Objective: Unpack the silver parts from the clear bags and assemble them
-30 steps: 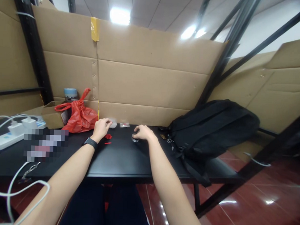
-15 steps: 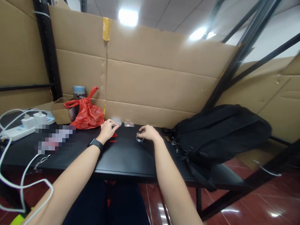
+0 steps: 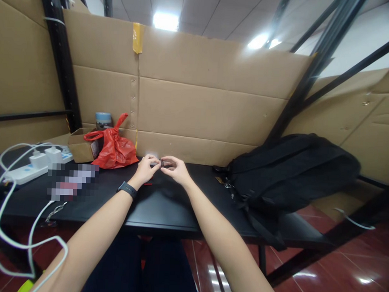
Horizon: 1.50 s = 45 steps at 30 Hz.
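Over the back middle of the black table [image 3: 166, 209], my two hands nearly meet. My right hand [image 3: 175, 168] pinches a small dark round object [image 3: 163, 163] between thumb and fingers. My left hand [image 3: 146, 169], with a black watch on the wrist, is closed, its fingertips beside that object; what it grips is too small to make out. Behind its fingers a bit of clear material shows. A thin red piece [image 3: 147, 184] lies on the table just under the left hand, partly hidden.
A red plastic bag [image 3: 116, 149], an open cardboard box [image 3: 81, 146] and a blue-lidded jar [image 3: 103, 119] stand at the back left. Left of them lie a power strip [image 3: 24, 172] and white cables. A black backpack [image 3: 295, 175] fills the right side. Cardboard walls the back.
My right hand has lifted the round object off the table and moved left to my left hand. My left hand has shifted slightly right.
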{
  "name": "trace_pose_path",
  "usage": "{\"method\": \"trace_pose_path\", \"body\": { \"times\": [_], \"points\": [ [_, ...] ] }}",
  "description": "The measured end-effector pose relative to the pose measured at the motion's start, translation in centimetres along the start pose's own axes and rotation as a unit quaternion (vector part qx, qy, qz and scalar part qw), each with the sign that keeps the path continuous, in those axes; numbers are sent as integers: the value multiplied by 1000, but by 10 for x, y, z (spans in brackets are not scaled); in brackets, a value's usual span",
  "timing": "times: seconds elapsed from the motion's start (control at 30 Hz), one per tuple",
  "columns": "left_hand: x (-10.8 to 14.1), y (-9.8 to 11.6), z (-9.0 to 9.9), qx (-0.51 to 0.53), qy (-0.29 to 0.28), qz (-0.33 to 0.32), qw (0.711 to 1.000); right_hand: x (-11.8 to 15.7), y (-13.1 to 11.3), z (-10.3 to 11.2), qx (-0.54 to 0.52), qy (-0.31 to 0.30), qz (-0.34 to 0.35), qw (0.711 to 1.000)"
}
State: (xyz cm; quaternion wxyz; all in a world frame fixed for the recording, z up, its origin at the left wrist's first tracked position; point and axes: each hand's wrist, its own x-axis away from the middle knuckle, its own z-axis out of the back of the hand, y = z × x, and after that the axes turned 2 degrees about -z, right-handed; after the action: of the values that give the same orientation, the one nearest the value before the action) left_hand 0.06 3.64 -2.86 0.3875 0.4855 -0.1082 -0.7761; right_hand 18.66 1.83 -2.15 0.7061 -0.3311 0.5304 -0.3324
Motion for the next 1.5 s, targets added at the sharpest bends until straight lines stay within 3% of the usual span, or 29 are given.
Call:
{"method": "trace_pose_path", "body": {
  "times": [0.23, 0.77, 0.97, 1.3, 1.5],
  "points": [
    [1, 7, 1, -19, 20, 11, 1000, 3, -4, 2, -34, -26, -9, 999],
    [1, 14, 5, -33, 23, 19, 999, 5, -4, -3, -52, -11, -29, 998],
    [2, 22, 7, -66, 38, 15, 997, 3, 3, -3, 16, -28, -55, 998],
    [1, 19, 8, -107, 23, 5, 994, 2, 7, 1, 189, -5, 45, 981],
    [3, 21, 12, -150, -4, -46, 988, 2, 9, 3, 239, -4, 69, 969]
  ]
}}
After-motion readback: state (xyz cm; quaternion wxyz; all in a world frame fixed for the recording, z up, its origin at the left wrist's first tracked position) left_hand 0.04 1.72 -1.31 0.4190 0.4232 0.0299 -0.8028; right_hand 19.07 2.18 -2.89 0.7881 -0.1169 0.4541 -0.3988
